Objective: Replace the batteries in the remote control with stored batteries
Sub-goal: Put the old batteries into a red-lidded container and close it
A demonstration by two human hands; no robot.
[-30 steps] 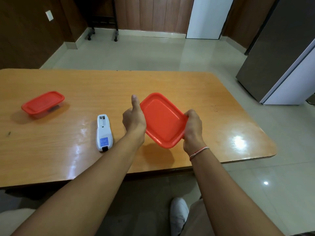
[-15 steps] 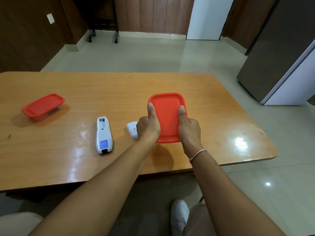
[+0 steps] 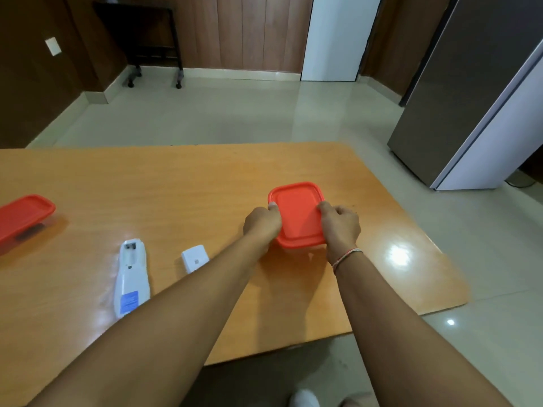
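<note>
A small container with an orange-red lid [image 3: 296, 212] rests on the wooden table [image 3: 176, 183]. My left hand [image 3: 261, 224] grips its left edge and my right hand [image 3: 339, 227] grips its right edge, thumbs on the lid. The container's inside is hidden. The white remote control [image 3: 130, 279] lies face down at the near left, its battery bay open and looking empty. Its white battery cover [image 3: 194, 257] lies loose between the remote and my left arm.
A second container with a red lid [image 3: 23, 215] stands at the table's far left edge of view. A grey refrigerator [image 3: 470, 92] stands on the right beyond the table. A black wheeled stand [image 3: 141, 39] is at the back wall.
The red lid went from tilted up in both hands to lying flat on the container, which now sits further out on the table. The battery cover came into view beside my left arm.
</note>
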